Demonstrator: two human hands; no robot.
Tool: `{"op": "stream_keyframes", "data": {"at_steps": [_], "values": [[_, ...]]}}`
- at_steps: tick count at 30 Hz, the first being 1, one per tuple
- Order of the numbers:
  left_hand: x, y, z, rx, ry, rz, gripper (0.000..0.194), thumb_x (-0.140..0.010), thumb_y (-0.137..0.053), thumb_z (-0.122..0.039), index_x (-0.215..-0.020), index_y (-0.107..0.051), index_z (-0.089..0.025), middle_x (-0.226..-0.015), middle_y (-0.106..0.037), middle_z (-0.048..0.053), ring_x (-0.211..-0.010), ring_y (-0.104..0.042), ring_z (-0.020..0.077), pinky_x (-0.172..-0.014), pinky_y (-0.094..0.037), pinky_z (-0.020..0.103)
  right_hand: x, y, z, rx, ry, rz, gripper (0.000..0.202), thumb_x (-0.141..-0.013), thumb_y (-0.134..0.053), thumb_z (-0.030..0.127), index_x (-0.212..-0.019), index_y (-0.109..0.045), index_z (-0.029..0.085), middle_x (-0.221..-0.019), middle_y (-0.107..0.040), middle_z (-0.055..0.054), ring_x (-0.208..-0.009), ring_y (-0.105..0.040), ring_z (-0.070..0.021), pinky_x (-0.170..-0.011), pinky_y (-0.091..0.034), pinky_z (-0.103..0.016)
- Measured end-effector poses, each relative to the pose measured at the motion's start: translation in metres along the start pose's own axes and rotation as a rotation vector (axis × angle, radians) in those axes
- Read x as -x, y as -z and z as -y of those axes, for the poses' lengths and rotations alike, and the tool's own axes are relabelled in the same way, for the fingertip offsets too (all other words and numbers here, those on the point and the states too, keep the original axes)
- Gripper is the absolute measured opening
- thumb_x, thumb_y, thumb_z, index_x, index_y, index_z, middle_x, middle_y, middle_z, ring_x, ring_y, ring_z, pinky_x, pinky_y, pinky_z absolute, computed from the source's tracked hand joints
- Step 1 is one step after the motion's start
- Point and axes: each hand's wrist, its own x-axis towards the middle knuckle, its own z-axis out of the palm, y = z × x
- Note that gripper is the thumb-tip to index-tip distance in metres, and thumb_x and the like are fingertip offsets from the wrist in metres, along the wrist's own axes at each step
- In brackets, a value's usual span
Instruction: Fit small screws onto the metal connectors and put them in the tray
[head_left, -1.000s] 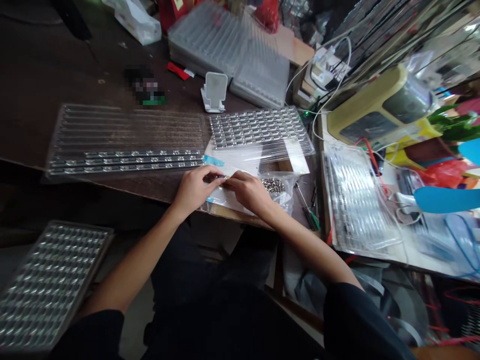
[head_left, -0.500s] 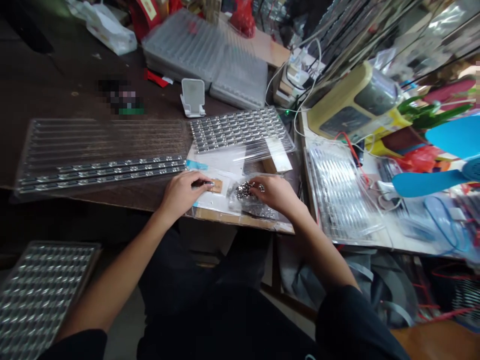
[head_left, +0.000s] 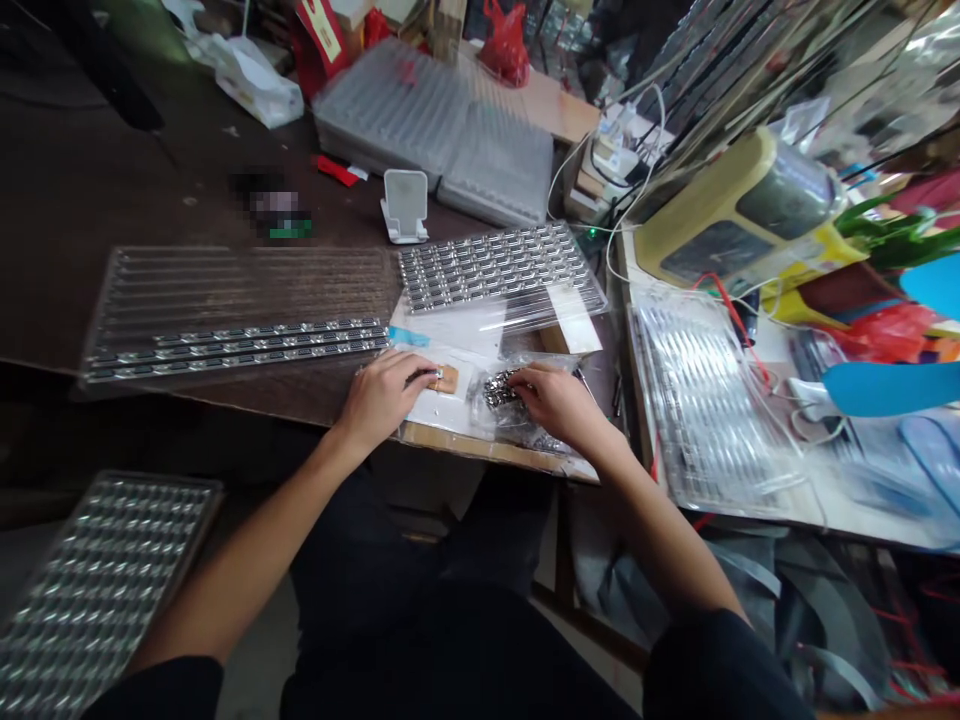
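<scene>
My left hand [head_left: 381,398] rests at the table's front with thumb and fingers pinched on a tiny metallic piece, too small to name, at the edge of a small brown block [head_left: 445,379]. The block lies on a white sheet [head_left: 457,415]. To the right, a clear plastic bag [head_left: 484,415] holds a heap of small shiny metal parts [head_left: 498,389]. My right hand [head_left: 553,400] reaches into that heap, its fingers bent together at the parts; whether it grips one is hidden.
Behind my hands lies a clear tray of metal strips [head_left: 487,262]; left of it, a ribbed tray [head_left: 247,285] bears several strips. A phone stand [head_left: 406,205], stacked plastic trays [head_left: 397,110] and a white box [head_left: 574,322] stand beyond. Another filled tray [head_left: 120,580] sits low at left.
The whole view has shifted, so the table things appear further right. My left hand stays at the brown block and my right hand stays at the metal parts.
</scene>
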Motion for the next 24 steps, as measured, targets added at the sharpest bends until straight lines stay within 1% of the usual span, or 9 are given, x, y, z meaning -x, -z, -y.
{"op": "stream_keyframes", "data": {"at_steps": [2, 4, 8, 10, 14, 16, 20, 22, 24], "values": [[-0.001, 0.003, 0.001, 0.053, 0.082, -0.108, 0.013, -0.096, -0.066, -0.029, -0.096, -0.076, -0.02, -0.098, -0.078, 0.005, -0.091, -0.071, 0.0217, -0.084, -0.054, 0.032, -0.002, 0.001, 0.002, -0.052, 0.026, -0.043, 0.017, -0.099, -0.06, 0.013, -0.103, -0.076, 0.015, -0.103, -0.077, -0.011, -0.094, -0.071, -0.0228, -0.081, -0.047, -0.03], [-0.002, 0.006, 0.003, 0.1, 0.158, -0.167, 0.014, -0.094, -0.068, -0.03, -0.097, -0.076, -0.02, -0.097, -0.079, 0.005, -0.086, -0.071, 0.02, -0.081, -0.054, 0.031, -0.005, 0.002, 0.005, -0.065, 0.03, -0.061, 0.017, -0.099, -0.06, 0.015, -0.101, -0.077, 0.014, -0.099, -0.079, -0.011, -0.09, -0.072, -0.023, -0.079, -0.048, -0.03], [0.0, 0.009, 0.005, 0.154, 0.187, -0.142, 0.016, -0.092, -0.068, -0.032, -0.097, -0.077, -0.019, -0.1, -0.079, 0.005, -0.089, -0.071, 0.0199, -0.084, -0.053, 0.031, -0.012, 0.001, 0.009, -0.015, 0.024, -0.004, 0.018, -0.096, -0.063, 0.012, -0.096, -0.081, 0.016, -0.097, -0.08, -0.012, -0.089, -0.074, -0.0242, -0.078, -0.05, -0.031], [0.002, 0.01, 0.005, 0.158, 0.192, -0.136, 0.018, -0.093, -0.068, -0.034, -0.098, -0.077, -0.02, -0.102, -0.079, 0.005, -0.091, -0.071, 0.0207, -0.086, -0.053, 0.032, -0.012, 0.002, 0.007, -0.024, 0.002, 0.0, 0.016, -0.093, -0.067, 0.012, -0.094, -0.082, 0.018, -0.096, -0.081, -0.011, -0.088, -0.075, -0.0239, -0.078, -0.051, -0.03], [0.004, 0.01, 0.006, 0.157, 0.21, -0.142, 0.019, -0.092, -0.068, -0.036, -0.098, -0.077, -0.02, -0.102, -0.079, 0.005, -0.091, -0.071, 0.0211, -0.087, -0.054, 0.032, -0.007, 0.005, 0.002, -0.107, -0.05, -0.056, 0.017, -0.088, -0.068, 0.009, -0.093, -0.082, 0.018, -0.088, -0.081, -0.007, -0.081, -0.074, -0.0215, -0.076, -0.052, -0.029], [0.004, 0.009, 0.006, 0.161, 0.214, -0.141, 0.018, -0.092, -0.068, -0.035, -0.098, -0.077, -0.02, -0.102, -0.079, 0.005, -0.091, -0.072, 0.0211, -0.087, -0.054, 0.032, -0.006, 0.007, 0.004, -0.148, -0.045, -0.099, 0.02, -0.088, -0.065, 0.008, -0.095, -0.082, 0.018, -0.089, -0.081, -0.007, -0.082, -0.075, -0.0213, -0.076, -0.053, -0.029], [0.004, 0.007, 0.007, 0.169, 0.192, -0.135, 0.017, -0.091, -0.068, -0.032, -0.098, -0.077, -0.019, -0.102, -0.079, 0.005, -0.092, -0.072, 0.0212, -0.086, -0.054, 0.031, -0.016, 0.005, 0.024, -0.241, 0.043, -0.169, 0.02, -0.094, -0.062, 0.015, -0.102, -0.08, 0.018, -0.096, -0.081, -0.007, -0.085, -0.075, -0.0208, -0.08, -0.053, -0.03], [0.004, 0.006, 0.008, 0.167, 0.167, -0.123, 0.016, -0.091, -0.068, -0.03, -0.099, -0.076, -0.019, -0.101, -0.079, 0.006, -0.093, -0.072, 0.0216, -0.086, -0.054, 0.032, -0.027, -0.002, 0.039, -0.282, 0.102, -0.19, 0.018, -0.094, -0.063, 0.015, -0.101, -0.079, 0.018, -0.094, -0.081, -0.007, -0.083, -0.074, -0.0199, -0.079, -0.052, -0.029], [0.004, 0.005, 0.009, 0.165, 0.144, -0.11, 0.014, -0.092, -0.069, -0.029, -0.1, -0.076, -0.019, -0.101, -0.079, 0.006, -0.093, -0.072, 0.0218, -0.086, -0.054, 0.032, -0.039, -0.012, 0.052, -0.306, 0.159, -0.192, 0.017, -0.092, -0.064, 0.012, -0.099, -0.079, 0.017, -0.095, -0.08, -0.008, -0.083, -0.073, -0.0194, -0.078, -0.052, -0.028]]}}
